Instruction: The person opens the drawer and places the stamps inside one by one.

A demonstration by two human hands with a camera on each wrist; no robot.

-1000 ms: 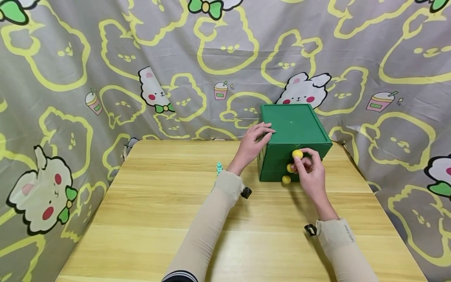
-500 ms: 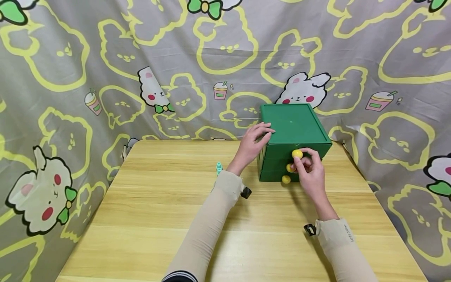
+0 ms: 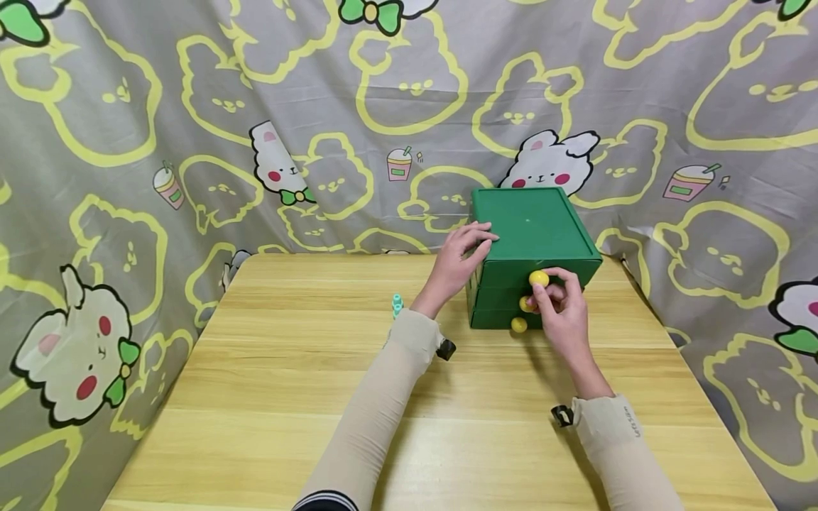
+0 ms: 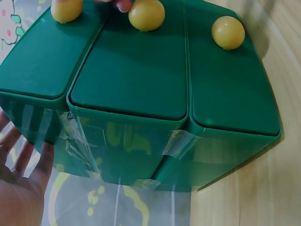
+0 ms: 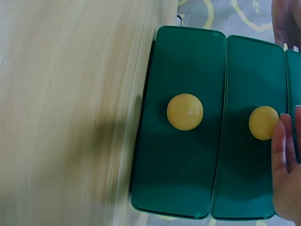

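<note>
Cabinet (image 3: pixel 530 226), green, three-drawer, upright at the far right of the counter (image 3: pixel 287 397), front facing the wearer. Upper knob (image 3: pixel 540 278), round, yellow, on the top drawer; pinched between thumb and forefinger of the right hand (image 3: pixel 567 312). Middle knob (image 4: pixel 146 15), matching, just beside the remaining fingers of the same hand; contact impossible to tell. Lower knob (image 3: pixel 519 325), matching, on the bottom drawer near the counter surface. Left hand (image 3: pixel 459 257), released, fingers relaxed and slightly spread, at the cabinet's upper left edge. Clear tape (image 4: pixel 178 143), in strips across the drawer joints on the cabinet's left side. Small teal item (image 3: pixel 397 305), on the counter left of the cabinet, partly behind the left forearm. Beige sleeves (image 3: pixel 377 404), on both forearms. Grey curtain (image 3: pixel 224 85), printed with yellow outlined figures, behind the counter.
</note>
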